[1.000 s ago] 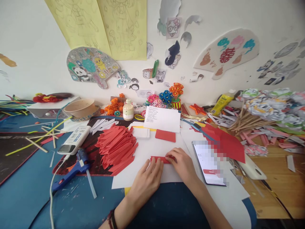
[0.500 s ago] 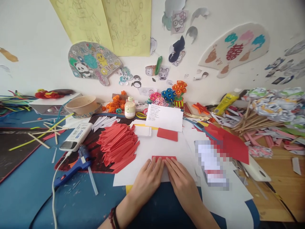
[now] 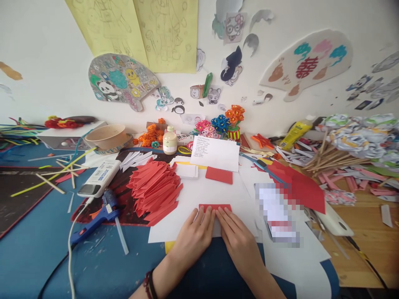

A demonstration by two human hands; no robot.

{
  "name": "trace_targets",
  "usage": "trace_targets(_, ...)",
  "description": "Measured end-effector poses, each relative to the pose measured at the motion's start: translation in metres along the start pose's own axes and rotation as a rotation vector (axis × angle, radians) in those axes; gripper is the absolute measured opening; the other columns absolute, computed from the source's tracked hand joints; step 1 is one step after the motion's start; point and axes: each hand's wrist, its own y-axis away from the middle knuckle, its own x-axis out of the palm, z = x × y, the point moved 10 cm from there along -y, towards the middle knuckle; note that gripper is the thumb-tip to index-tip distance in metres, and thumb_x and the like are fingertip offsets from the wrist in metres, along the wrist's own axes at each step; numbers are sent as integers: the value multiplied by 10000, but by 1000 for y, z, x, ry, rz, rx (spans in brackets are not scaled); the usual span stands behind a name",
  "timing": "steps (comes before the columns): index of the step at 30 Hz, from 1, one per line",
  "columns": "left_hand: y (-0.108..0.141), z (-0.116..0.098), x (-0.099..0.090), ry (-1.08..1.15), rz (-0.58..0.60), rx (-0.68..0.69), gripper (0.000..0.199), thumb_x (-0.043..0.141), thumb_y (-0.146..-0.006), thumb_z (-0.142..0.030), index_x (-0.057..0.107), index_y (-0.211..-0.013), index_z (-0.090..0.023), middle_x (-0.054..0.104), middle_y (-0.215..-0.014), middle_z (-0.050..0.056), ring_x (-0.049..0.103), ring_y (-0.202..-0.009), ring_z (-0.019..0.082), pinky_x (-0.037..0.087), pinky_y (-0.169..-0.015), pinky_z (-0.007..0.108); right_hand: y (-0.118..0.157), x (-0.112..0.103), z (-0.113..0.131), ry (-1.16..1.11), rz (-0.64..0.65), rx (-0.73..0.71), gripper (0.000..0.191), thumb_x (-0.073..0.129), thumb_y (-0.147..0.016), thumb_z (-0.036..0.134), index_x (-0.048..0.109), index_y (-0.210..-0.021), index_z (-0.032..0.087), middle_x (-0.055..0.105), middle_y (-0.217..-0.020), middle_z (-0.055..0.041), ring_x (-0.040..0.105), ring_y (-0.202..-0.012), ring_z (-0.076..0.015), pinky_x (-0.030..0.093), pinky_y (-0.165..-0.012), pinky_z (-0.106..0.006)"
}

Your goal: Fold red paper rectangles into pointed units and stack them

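A small red paper strip (image 3: pixel 215 206) lies on the white paper sheet (image 3: pixel 165 230) in front of me. My left hand (image 3: pixel 196 230) holds its left half, fingers close together and tips pressed on it. On the right half, my right hand (image 3: pixel 235 230) presses in the same way, its fingertips almost meeting those of the left. The near part of the strip is hidden under my fingers, and my thumbs are hard to make out. Just beyond lies a red paper rectangle (image 3: pixel 219 175). To the left, a heap of folded red paper pieces (image 3: pixel 154 189) rests partly on the sheet.
A blue glue gun (image 3: pixel 96 222) and a white power bank (image 3: pixel 99 179) with a cable lie at the left. A blurred phone (image 3: pixel 277 214) and red paper sheets (image 3: pixel 304 187) are at the right. Behind stand a glue bottle (image 3: pixel 170 141) and a handwritten card (image 3: pixel 215 153).
Both hands stay on the red strip with almost no movement. The view has shifted very slightly.
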Motion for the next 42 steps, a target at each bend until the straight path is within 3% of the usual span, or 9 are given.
trace_targets(20,1,-4,-1,-39,-5,6,406,375,-909,-102,557,-1272,-94,620,-1254,116,605,-1112,238,455,-963,370,-7,-6,-4,-78,-17,48,387,413,-899,36,648,-1195,120,656,-1214,-88,602,-1146,-243,563,-929,-407)
trace_targets(29,-2,-5,3,-46,30,1,408,377,-897,-98,583,-1249,-105,616,-1258,120,597,-1116,235,471,-943,369,-7,0,-15,-203,46,86,401,428,-897,53,626,-1232,153,660,-1210,-71,583,-1172,-210,534,-976,-374)
trace_targets(32,-3,-7,3,-48,33,-5,402,393,-883,-98,601,-1227,-95,634,-1230,118,600,-1106,244,481,-928,372,-8,-1,-16,-215,69,100,398,430,-906,62,614,-1241,172,669,-1199,-53,582,-1176,-209,477,-1031,-425)
trace_targets(36,-4,-2,1,-17,46,-64,400,396,-885,-103,608,-1224,-126,646,-1215,92,598,-1096,232,485,-928,382,-10,-9,-12,-161,45,109,400,422,-917,67,604,-1242,211,677,-1186,-29,605,-1145,-211,279,-1136,-540)
trace_targets(42,-2,10,6,97,95,-163,412,396,-903,-113,568,-1268,-195,632,-1247,60,582,-1109,189,460,-948,374,-4,-13,-10,-46,7,121,384,415,-923,83,605,-1240,188,643,-1244,-57,577,-1185,-228,355,-1089,-502)
